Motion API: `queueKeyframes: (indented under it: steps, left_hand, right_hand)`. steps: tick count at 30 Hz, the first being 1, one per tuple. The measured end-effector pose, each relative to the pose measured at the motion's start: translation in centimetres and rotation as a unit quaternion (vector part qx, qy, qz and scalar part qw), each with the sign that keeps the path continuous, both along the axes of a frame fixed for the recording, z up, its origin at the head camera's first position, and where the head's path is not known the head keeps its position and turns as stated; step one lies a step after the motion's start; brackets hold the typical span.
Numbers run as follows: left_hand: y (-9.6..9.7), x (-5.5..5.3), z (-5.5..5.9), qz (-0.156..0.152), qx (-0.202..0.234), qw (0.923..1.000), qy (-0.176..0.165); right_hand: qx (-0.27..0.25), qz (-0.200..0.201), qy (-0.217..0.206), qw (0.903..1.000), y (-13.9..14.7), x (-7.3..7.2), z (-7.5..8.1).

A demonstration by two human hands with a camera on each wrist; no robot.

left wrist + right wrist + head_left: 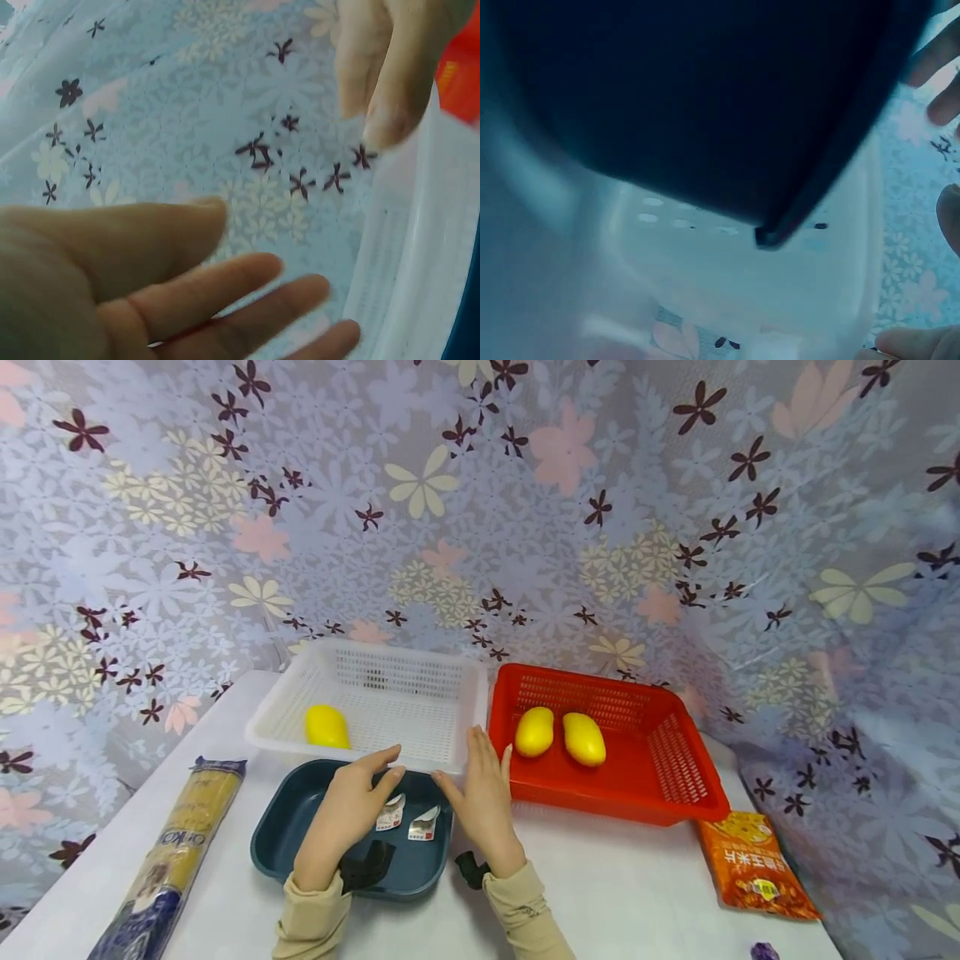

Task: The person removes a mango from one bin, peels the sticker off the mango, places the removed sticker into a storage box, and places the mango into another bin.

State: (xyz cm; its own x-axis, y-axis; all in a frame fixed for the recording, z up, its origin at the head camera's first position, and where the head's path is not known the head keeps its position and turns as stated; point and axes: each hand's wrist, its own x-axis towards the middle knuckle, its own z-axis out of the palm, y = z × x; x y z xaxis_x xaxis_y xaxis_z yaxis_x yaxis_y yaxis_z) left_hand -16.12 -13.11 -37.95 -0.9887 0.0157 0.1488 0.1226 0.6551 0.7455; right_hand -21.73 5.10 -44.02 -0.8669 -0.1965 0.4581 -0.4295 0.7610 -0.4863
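My left hand (347,810) is over the dark blue-green tub (279,839), fingers extended and holding nothing. My right hand (483,793) is by the tub's right edge, fingers extended toward the gap between the white basket (281,697) and the red basket (660,806). Two small white packets (390,814) with red marks lie inside the tub, partly behind the left hand. One yellow mango (327,727) sits in the white basket. In the left wrist view, the left hand (165,292) and the right hand (397,67) are apart.
Two more yellow mangoes (534,732) lie in the red basket. A long pack of spaghetti (176,852) lies at the left and an orange snack bag (757,868) at the right. Near the front right edge is a small purple thing (763,951). Flowered cloth (420,527) hangs behind the table.
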Motion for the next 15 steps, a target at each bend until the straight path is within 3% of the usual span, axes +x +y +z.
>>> queueKeyframes:
  steps: [7, 11, 15]
  left_hand:
    - [-4.6, -1.0, 0.3, 0.003, 0.008, 1.0, 0.004]
    - [-6.9, -2.4, 0.9, 0.01, 0.019, 0.9997, 0.012]
    - [-9.1, -4.1, 1.4, 0.007, 0.059, 0.9981, -0.014]
  right_hand:
    - [0.056, -0.045, 0.024, 0.9971, -0.3, -0.4, -0.8]
    - [0.09, -0.069, 0.045, 0.9926, -0.6, -0.7, -1.3]
    - [0.103, -0.081, 0.07, 0.9889, -0.8, -1.0, -1.7]
